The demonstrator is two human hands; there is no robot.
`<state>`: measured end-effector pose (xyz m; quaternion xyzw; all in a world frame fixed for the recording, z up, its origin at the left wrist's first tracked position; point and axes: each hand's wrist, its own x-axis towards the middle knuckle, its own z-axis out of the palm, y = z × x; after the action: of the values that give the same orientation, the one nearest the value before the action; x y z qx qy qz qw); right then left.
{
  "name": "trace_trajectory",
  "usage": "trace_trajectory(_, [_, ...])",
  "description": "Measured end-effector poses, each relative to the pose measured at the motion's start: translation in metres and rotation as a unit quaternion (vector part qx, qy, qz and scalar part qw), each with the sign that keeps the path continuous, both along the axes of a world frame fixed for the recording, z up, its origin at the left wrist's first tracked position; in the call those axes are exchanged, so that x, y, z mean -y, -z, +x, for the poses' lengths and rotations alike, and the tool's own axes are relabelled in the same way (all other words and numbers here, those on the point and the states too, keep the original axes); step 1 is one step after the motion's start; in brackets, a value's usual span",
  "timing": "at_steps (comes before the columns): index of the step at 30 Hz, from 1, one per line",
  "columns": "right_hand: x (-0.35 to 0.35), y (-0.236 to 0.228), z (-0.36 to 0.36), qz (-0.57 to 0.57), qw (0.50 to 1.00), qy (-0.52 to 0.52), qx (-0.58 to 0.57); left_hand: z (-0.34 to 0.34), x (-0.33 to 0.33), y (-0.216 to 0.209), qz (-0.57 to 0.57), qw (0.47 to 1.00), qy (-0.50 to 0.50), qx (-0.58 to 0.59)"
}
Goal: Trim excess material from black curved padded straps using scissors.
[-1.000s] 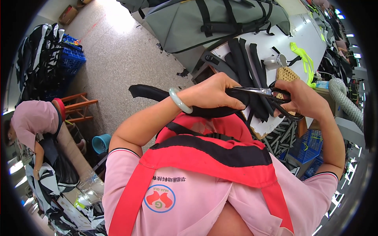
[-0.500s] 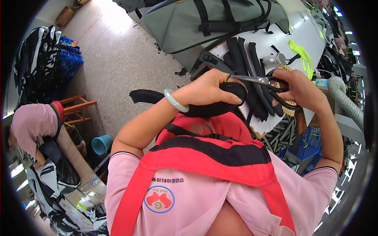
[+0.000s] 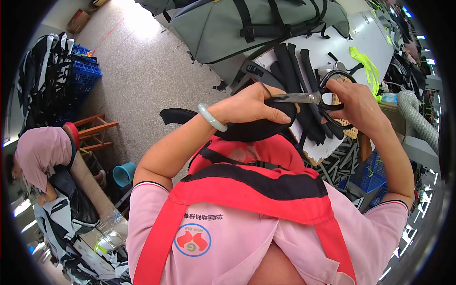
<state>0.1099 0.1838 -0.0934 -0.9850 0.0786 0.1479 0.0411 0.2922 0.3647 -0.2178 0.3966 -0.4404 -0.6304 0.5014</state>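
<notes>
Hands and scissors near the table edge

Left hand (image 3: 251, 107) holds a padded strap (image 3: 247, 129); scissors (image 3: 313, 97) in the right hand (image 3: 356, 102) lie right of it, straps (image 3: 297, 71) on the table (image 3: 375, 45) beyond, a bag (image 3: 247, 23) farther off.

I note a black padded strap (image 3: 247, 127) under my left hand (image 3: 254, 105), which wears a pale green bangle (image 3: 212, 117), and silver-bladed scissors (image 3: 316, 97) with black handles in my right hand (image 3: 356, 102). The apron (image 3: 256, 185) is red with a black band over a pink shirt (image 3: 228, 247). On the white table (image 3: 375, 42) I record black strips (image 3: 297, 66), a grey bag (image 3: 266, 23) and a neon yellow strip (image 3: 365, 64).
</notes>
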Motion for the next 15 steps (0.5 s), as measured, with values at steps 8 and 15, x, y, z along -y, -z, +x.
trace_trajectory(8, [-0.002, -0.007, 0.010, -0.027, 0.993, -0.094, 0.069, -0.002, 0.000, 0.002, 0.012, 1.000, 0.001, 0.008])
trace_trajectory(15, [-0.006, -0.013, 0.020, -0.085, 0.994, -0.070, -0.007, 0.001, -0.002, 0.005, 0.043, 0.999, -0.007, 0.031])
